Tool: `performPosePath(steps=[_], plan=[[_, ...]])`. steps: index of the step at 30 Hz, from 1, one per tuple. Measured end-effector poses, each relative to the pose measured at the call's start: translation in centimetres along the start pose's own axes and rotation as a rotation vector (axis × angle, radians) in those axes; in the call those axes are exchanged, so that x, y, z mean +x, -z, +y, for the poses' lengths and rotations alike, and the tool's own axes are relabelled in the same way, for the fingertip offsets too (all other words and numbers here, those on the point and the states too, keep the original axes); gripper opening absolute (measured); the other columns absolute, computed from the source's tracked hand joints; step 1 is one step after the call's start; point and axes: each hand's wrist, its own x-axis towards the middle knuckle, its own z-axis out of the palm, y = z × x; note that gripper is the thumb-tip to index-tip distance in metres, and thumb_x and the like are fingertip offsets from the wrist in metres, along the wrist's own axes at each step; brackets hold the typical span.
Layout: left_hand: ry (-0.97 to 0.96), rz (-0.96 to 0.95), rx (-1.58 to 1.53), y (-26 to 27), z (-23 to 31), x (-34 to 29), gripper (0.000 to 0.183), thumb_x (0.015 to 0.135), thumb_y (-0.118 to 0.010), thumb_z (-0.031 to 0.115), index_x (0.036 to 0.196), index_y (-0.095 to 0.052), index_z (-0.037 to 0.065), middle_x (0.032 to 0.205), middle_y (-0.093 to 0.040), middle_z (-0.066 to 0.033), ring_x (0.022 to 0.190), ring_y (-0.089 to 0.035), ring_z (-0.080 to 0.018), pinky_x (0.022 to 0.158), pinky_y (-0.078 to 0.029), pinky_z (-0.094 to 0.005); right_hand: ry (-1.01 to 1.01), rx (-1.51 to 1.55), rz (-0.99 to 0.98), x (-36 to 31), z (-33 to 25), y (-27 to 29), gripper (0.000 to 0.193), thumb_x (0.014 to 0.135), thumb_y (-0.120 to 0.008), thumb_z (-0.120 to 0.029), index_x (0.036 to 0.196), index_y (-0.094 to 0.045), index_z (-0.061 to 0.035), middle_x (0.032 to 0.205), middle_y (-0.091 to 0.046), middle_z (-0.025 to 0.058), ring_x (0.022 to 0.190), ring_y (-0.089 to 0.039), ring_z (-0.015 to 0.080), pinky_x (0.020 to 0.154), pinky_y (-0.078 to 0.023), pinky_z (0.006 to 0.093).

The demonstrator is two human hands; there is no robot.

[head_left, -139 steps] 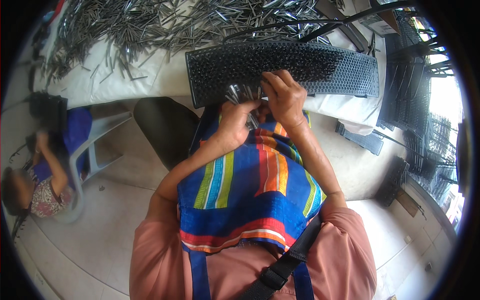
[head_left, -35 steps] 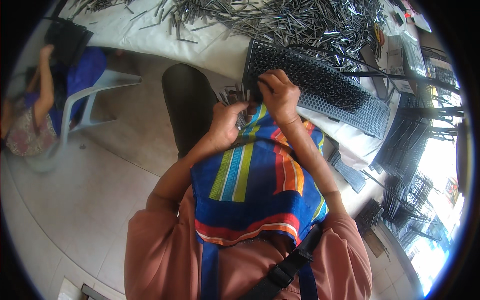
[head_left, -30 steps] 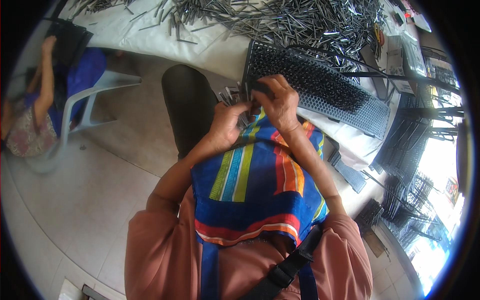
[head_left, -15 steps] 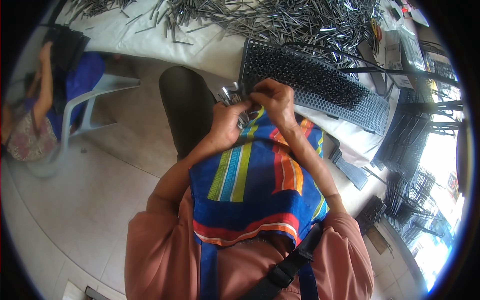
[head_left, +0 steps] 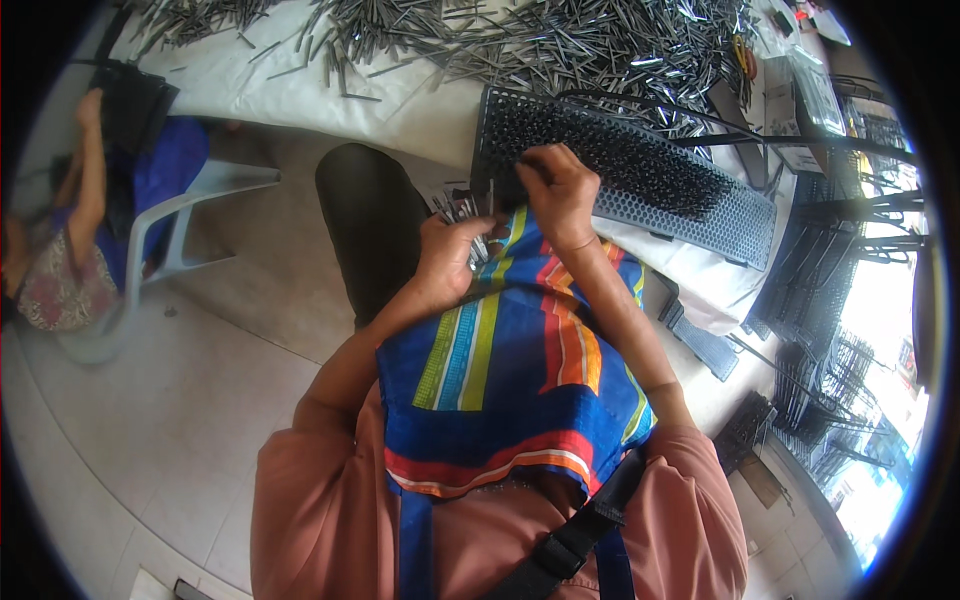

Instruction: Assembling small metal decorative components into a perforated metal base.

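Observation:
My left hand (head_left: 447,252) is closed around a bundle of thin, shiny metal strips (head_left: 458,207), whose ends stick up past the fingers above my lap. To its right, my right hand (head_left: 563,196) hovers at the near edge of a black perforated tray (head_left: 738,222). Its thumb and fingers are pinched together; whatever they hold, if anything, is too small to make out. Small dark pieces fill most of the tray's holes, while bare holes show along its right end and near edge. A blue apron (head_left: 520,350) with colored stripes covers my lap.
A large heap of loose dark metal strips (head_left: 590,50) spreads over the white-covered table (head_left: 400,115). Black straps (head_left: 690,110) lie across the tray's far side. At left, another person (head_left: 75,250) sits near a pale plastic chair (head_left: 150,215). Dark racks (head_left: 800,290) stand at right.
My right hand has moved away from the bundle in my left hand, a little to the right and toward the tray. My left hand stays around the strips, tilted slightly.

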Motion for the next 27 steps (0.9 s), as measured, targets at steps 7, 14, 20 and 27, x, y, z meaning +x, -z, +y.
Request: performPosePath(steps=[7,14,20,27], plan=[[0.051,-0.02,-0.017,-0.7,0.7,-0.6,0.018,0.081,-0.063,0.0,0.099,-0.065,-0.001,0.085,-0.068,-0.01,0.071,-0.064,-0.0182,0.057,-0.049,-0.0282,0.288,-0.299,-0.089,-0.3,-1.0,0.2,0.014,0.074,-0.071,-0.012,0.087,-0.068,-0.0069,0.084,-0.062,0.0091,0.067,-0.063,0.0285,0.059,-0.051,0.0367],[0.032,-0.095,-0.03,-1.3,0.6,-0.8,0.018,0.083,-0.064,0.003,0.1,-0.063,0.002,0.087,-0.068,-0.0088,0.075,-0.066,-0.0186,0.062,-0.052,-0.0295,-0.372,0.354,-0.282,-1.9,-0.9,0.8,0.012,0.077,-0.067,-0.001,0.088,-0.063,0.002,0.073,-0.065,0.005,0.066,-0.064,0.0117,0.057,-0.048,0.0253],[0.056,0.032,-0.062,-0.9,0.5,-0.2,0.019,0.08,-0.066,0.001,0.098,-0.064,-0.001,0.086,-0.068,-0.0122,0.072,-0.068,-0.022,0.059,-0.054,-0.0326,-0.294,0.461,0.084,-0.9,-0.5,0.7,0.007,0.08,-0.066,0.003,0.085,-0.062,0.0014,0.072,-0.064,0.001,0.066,-0.056,0.0036,0.057,-0.045,0.0202],[0.043,-0.056,-0.053,-1.1,0.1,0.2,0.018,0.08,-0.065,-0.001,0.098,-0.063,-0.005,0.083,-0.068,-0.0136,0.073,-0.067,-0.0223,0.061,-0.054,-0.0326,0.113,-0.23,-0.038,-0.5,-0.1,0.4,0.01,0.075,-0.069,-0.011,0.084,-0.067,-0.009,0.08,-0.063,0.0078,0.069,-0.064,0.0303,0.059,-0.051,0.0373]])
